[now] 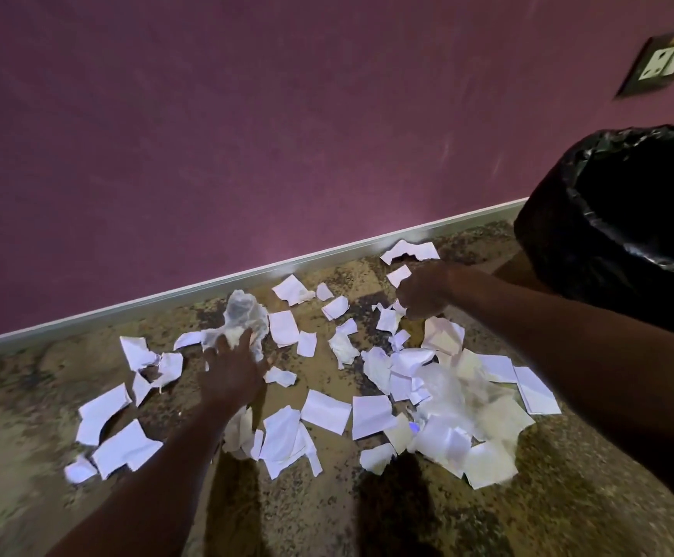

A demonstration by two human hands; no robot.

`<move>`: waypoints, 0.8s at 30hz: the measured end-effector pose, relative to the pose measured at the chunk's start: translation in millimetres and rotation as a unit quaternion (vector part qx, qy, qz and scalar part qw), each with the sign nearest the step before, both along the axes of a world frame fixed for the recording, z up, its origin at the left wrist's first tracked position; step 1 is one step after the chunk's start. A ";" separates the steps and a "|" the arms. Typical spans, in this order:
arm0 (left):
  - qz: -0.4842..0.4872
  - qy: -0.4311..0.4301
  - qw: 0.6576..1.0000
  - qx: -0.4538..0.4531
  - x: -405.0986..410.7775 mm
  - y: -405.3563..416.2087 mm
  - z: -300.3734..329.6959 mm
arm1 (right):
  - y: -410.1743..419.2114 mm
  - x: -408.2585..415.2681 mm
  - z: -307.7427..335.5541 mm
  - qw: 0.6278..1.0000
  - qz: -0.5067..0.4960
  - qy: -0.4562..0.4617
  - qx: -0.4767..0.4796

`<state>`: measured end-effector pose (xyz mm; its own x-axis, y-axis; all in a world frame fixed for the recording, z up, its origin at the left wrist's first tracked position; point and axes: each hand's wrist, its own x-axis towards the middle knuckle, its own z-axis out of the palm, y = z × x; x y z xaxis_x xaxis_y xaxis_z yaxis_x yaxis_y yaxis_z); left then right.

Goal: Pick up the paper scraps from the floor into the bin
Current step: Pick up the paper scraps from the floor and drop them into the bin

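Several white paper scraps (325,410) lie scattered over the speckled floor, thickest in a heap at the lower right (459,408). My left hand (232,371) reaches forward and grips a crumpled wad of paper (242,315) that sticks up above its fingers. My right hand (423,291) is stretched out farther right, fingers curled down over small scraps (387,319) near the wall; whether it holds one is hidden. The bin (560,235), lined with a black bag, stands at the right edge against the wall, its mouth dark.
A purple wall with a white skirting board (247,273) closes off the far side of the floor. A wall socket (662,62) sits high on the right. Bare floor (26,436) shows at the lower left and along the bottom.
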<state>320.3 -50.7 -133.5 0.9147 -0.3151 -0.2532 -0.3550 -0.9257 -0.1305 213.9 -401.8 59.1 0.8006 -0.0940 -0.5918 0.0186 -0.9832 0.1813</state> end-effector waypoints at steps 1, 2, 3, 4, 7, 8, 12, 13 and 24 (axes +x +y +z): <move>0.009 0.007 1.000 -0.010 -14.5 -7.7 27.9 | 2.1 -1.5 -3.3 1.000 -0.019 0.009 0.012; 0.002 0.001 0.999 -0.038 -30.7 -16.7 59.3 | 5.7 -2.4 -5.1 0.999 -0.039 0.015 0.028; 0.010 0.004 0.997 -0.072 -37.7 -23.1 74.7 | 10.1 -3.1 -5.2 0.997 -0.055 0.021 0.041; 0.022 -0.011 0.995 -0.101 -41.0 -26.0 80.2 | 14.0 -4.4 -3.8 0.997 -0.056 0.018 0.051; 0.057 -0.021 0.983 -0.172 -49.8 -28.6 88.3 | 25.4 -2.6 -0.6 0.999 -0.007 0.022 0.049; 0.075 -0.027 0.975 -0.208 -52.3 -28.5 89.7 | 31.5 -1.7 1.9 0.999 0.008 0.017 0.048; 0.114 -0.066 0.925 -0.357 -65.8 -39.9 117.3 | 59.5 -2.8 16.4 0.994 0.010 -0.038 0.102; 0.130 -0.072 0.906 -0.397 -70.2 -47.8 131.3 | 66.4 -4.6 20.1 0.985 -0.007 -0.064 0.157; 0.067 0.023 0.814 -0.577 -107.2 -116.6 188.4 | 136.8 -7.5 34.8 0.713 -0.331 -0.177 0.592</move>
<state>213.1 -167.3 54.9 0.9580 -0.2663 0.1060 -0.2217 -0.4542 0.8629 206.4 -265.0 94.0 0.9316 -0.1232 -0.3421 -0.3619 -0.2230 -0.9052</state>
